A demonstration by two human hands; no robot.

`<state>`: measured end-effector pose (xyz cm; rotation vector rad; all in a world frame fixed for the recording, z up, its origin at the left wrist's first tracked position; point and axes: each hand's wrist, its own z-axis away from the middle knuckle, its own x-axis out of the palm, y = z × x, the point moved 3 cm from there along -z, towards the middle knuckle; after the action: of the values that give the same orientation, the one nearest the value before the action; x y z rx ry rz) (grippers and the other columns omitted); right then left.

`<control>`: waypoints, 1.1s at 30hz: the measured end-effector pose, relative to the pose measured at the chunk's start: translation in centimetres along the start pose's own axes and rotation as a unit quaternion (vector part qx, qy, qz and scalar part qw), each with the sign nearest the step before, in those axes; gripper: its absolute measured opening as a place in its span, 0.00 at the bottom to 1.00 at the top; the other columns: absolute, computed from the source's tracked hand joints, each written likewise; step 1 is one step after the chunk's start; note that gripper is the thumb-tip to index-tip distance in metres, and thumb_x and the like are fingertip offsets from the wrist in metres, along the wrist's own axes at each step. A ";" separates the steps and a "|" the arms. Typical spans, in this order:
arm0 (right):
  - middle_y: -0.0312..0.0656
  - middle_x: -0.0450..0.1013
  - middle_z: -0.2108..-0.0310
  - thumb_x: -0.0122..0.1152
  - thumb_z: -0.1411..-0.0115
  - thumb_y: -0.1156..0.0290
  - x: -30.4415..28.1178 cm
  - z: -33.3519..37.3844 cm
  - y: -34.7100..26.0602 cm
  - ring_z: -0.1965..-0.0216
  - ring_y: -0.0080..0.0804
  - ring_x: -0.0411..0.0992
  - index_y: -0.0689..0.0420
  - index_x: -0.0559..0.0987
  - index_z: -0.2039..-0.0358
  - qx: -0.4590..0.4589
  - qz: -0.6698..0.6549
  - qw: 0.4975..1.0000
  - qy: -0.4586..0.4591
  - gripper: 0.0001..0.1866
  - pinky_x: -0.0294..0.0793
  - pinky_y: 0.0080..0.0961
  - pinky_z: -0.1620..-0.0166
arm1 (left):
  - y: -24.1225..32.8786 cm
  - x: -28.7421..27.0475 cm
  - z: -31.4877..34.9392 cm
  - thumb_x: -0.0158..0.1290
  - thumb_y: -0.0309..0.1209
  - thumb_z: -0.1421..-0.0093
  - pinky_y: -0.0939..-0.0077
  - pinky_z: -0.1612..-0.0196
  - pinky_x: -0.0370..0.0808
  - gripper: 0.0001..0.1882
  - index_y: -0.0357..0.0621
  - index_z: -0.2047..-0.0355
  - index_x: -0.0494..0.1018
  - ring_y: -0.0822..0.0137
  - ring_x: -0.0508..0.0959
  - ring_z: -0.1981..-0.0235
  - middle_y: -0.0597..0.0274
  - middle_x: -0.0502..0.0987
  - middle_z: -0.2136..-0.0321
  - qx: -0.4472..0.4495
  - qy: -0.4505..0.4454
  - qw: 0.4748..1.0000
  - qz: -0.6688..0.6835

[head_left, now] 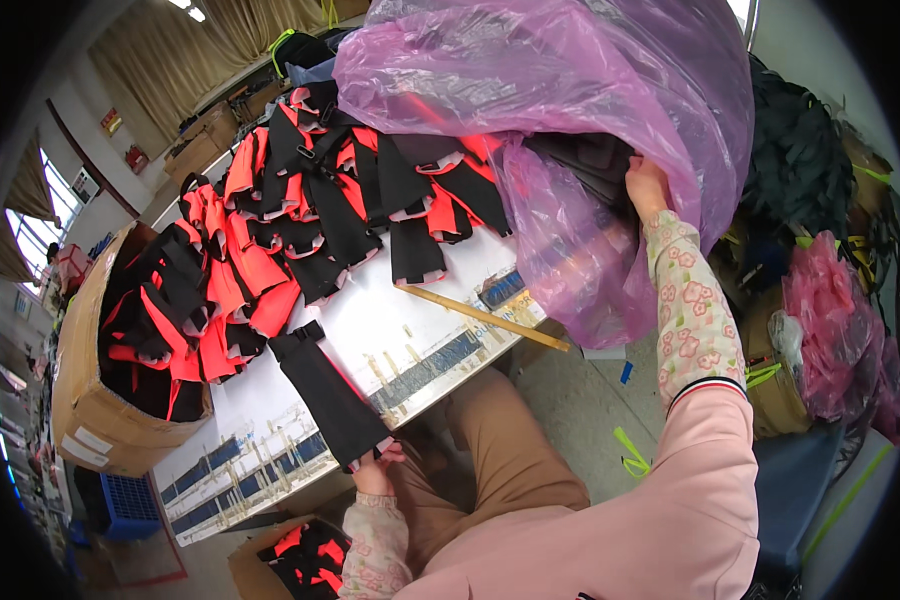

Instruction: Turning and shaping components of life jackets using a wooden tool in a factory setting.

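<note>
My left hand is closed on the near end of a black fabric piece with a reddish-orange edge. That piece lies flat across the table's front edge, a black strap at its far end. My right hand reaches to the mouth of a large translucent pink plastic bag and grips its edge; the fingertips are partly hidden. Beside those fingers, dark folded pieces show inside the bag. A heap of black and bright orange-red fabric pieces covers the far side of the table.
The white worktable has worn, taped edges. A wooden stick lies at its front right. A cardboard box with more pieces stands left; another box sits below. Pink bags and dark goods are piled at right.
</note>
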<state>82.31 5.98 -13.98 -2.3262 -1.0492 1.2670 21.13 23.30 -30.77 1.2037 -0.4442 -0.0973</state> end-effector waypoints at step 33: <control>0.54 0.70 0.57 0.58 0.53 0.74 -2.5 6.9 3.5 0.55 0.49 0.68 0.63 0.71 0.56 -0.122 0.258 0.955 0.083 0.21 0.66 0.37 0.50 | -0.1 0.7 -0.3 0.41 0.41 0.37 0.72 0.76 0.74 0.19 0.35 0.66 0.71 0.63 0.75 0.81 0.53 0.76 0.76 0.007 -0.023 0.999 -0.026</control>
<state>77.42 1.18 -18.32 -2.9689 -0.5856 1.1191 21.95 23.31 -30.78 1.2281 -0.4558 -0.1671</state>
